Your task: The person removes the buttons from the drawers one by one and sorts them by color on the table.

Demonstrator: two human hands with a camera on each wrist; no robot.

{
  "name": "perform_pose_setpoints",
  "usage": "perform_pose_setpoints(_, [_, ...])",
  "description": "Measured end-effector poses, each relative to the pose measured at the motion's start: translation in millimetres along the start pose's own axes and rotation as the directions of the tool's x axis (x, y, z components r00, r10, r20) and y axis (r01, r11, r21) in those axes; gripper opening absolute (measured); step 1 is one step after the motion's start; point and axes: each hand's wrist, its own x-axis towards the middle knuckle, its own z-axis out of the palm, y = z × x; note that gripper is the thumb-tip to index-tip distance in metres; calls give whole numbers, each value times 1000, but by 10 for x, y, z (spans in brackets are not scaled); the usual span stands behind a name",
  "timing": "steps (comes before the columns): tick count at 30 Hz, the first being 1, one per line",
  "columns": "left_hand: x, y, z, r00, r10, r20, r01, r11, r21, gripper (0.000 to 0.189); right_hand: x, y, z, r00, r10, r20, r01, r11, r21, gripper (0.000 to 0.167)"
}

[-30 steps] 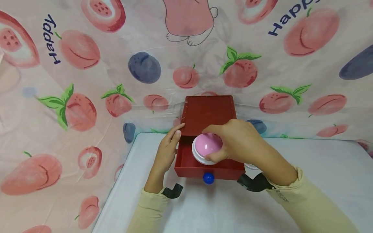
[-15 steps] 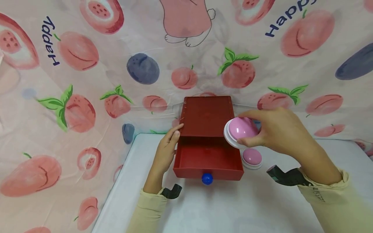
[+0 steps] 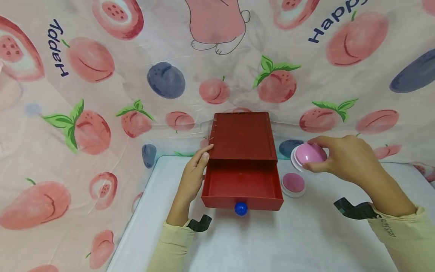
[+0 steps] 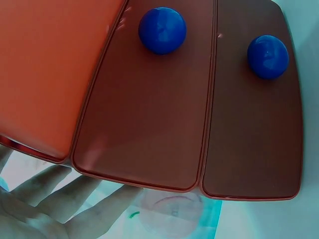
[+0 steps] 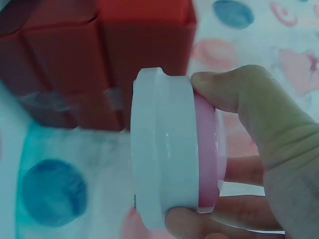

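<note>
In the head view my right hand (image 3: 353, 158) pinches a round white-based piece with a glossy pink dome (image 3: 310, 154), held up to the right of the red drawer cabinet (image 3: 241, 136). The right wrist view has its white base (image 5: 164, 149) side-on, with thumb and fingers at opposite edges. A second pink-and-white round piece (image 3: 293, 183) sits on the table beside the pulled-out top drawer (image 3: 242, 203). With fingers extended, my left hand (image 3: 193, 177) rests against the cabinet's left side. Nothing shows inside the drawer.
Below the pulled-out drawer, the left wrist view shows two closed drawer fronts, each with a blue knob (image 4: 162, 31). A fruit-patterned cloth (image 3: 183, 90) hangs behind the white table (image 3: 258, 241). Each wrist carries a black camera mount (image 3: 200, 223).
My right hand has lifted the pink-domed piece out from over the drawer and carried it right, past the cabinet, uncovering the second piece. My left hand keeps its place.
</note>
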Motion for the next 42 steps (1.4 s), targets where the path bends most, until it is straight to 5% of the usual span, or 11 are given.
perform_pose_setpoints(22, [2, -9, -3, 1000, -1, 1, 1, 1000, -12, 39, -264, 887, 853, 982, 168, 84, -173, 983, 64, 74])
perform_pose_setpoints(42, [-11, 21, -1, 1000, -9, 1, 9, 1000, -2, 39, -347, 989, 1462, 951, 228, 209, -251, 964, 91, 80])
